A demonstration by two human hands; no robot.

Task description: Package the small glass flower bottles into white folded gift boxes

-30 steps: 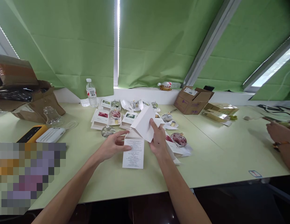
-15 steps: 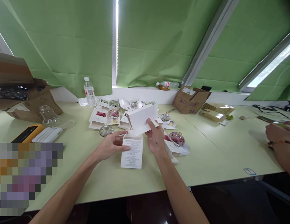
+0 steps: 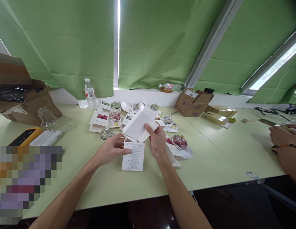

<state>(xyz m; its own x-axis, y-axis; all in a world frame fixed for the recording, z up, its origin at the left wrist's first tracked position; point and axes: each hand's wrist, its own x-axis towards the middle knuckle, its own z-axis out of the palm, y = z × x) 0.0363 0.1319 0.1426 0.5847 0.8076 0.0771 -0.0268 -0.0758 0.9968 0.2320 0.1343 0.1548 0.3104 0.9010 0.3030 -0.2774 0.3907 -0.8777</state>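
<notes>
My left hand point(image 3: 111, 150) is closed on the left side of a small white carton point(image 3: 133, 157), its thumb over a face covered in fine print. In my right hand point(image 3: 157, 140) is a folded white cardboard piece point(image 3: 140, 124), pinched near its right edge. That piece hangs tilted over the carton's upper end and overlaps it in view; whether it has gone inside, I cannot tell. Just beyond my left hand stands a round glass bottle point(image 3: 106, 134). Right of my right hand, a round bottle with dark pink contents point(image 3: 179, 142) lies on white packaging point(image 3: 183, 154).
Behind are several flat white boxes and round bottles point(image 3: 115, 115). A water bottle point(image 3: 90, 94), a white power bank point(image 3: 45, 138) and a yellow device point(image 3: 26, 136) stand left. A cardboard box point(image 3: 193, 102) sits back right. Another person's hand point(image 3: 283, 136) is at far right.
The folded white cardboard piece has tipped and come down leftward to the carton's top, with my right hand turning along. My left hand keeps its hold. The view has shifted slightly.
</notes>
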